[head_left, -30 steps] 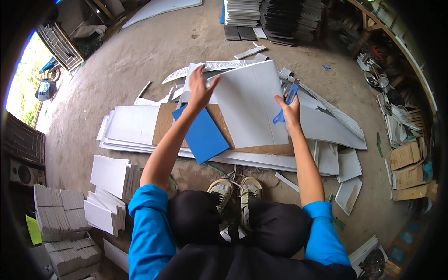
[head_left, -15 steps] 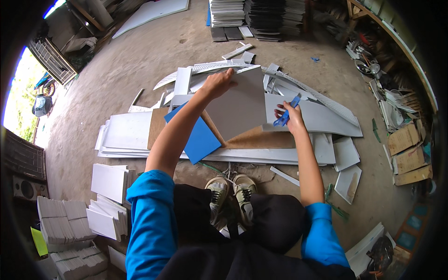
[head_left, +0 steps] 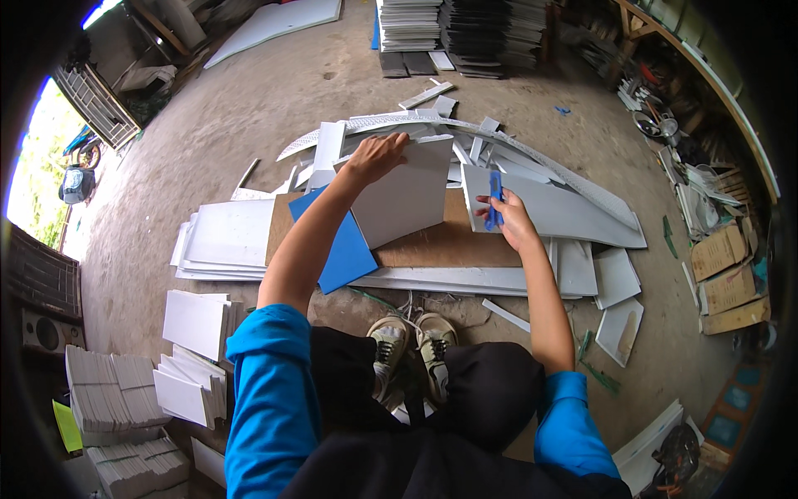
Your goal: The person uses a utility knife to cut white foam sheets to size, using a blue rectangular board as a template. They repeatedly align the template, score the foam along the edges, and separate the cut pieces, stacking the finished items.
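White panel (head_left: 405, 190), centre of frame, has just been lowered onto the brown board (head_left: 461, 239), which apparently now bears it, left hand (head_left: 378, 156) gripping its top edge, right hand (head_left: 514, 219) holding the blue cutter (head_left: 495, 190).

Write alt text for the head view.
A person's left hand grips a white panel by its top edge over a brown board; the right hand holds a blue cutter. A blue panel partly overlaps the board; white offcuts lie beyond.
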